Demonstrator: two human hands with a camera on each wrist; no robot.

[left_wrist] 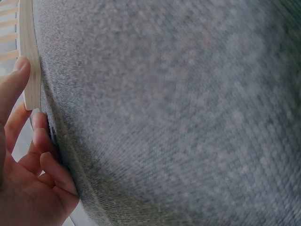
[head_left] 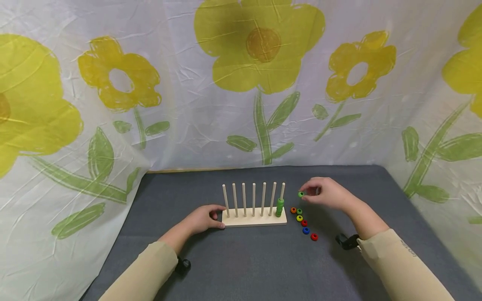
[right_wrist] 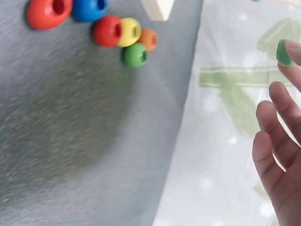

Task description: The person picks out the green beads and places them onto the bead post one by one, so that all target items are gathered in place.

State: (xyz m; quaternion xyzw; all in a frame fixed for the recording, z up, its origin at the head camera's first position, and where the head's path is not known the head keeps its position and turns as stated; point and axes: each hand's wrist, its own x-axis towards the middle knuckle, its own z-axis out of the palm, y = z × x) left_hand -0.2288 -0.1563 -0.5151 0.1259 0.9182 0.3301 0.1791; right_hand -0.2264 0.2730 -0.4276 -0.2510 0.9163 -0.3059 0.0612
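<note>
A pale wooden pegboard [head_left: 248, 221] with a row of upright pegs stands mid-table. Several green beads [head_left: 280, 207] are stacked on its rightmost peg. My left hand [head_left: 203, 218] grips the board's left end; in the left wrist view the thumb [left_wrist: 21, 73] lies on the wood and fingers are at its end. Off the table, to the right of that peg, my right hand [head_left: 325, 193] pinches a green bead [head_left: 301, 194] between thumb and fingertips. In the right wrist view the held bead [right_wrist: 284, 52] shows only partly, the other fingers extended apart from it.
Loose beads lie right of the board: orange [head_left: 293, 210], green [head_left: 299, 212], yellow [head_left: 299, 218], red [head_left: 304, 223], blue [head_left: 306, 230] and another red bead [head_left: 314, 237]. Behind the dark grey table [head_left: 241, 263] hangs a flowered white cloth [head_left: 180, 125].
</note>
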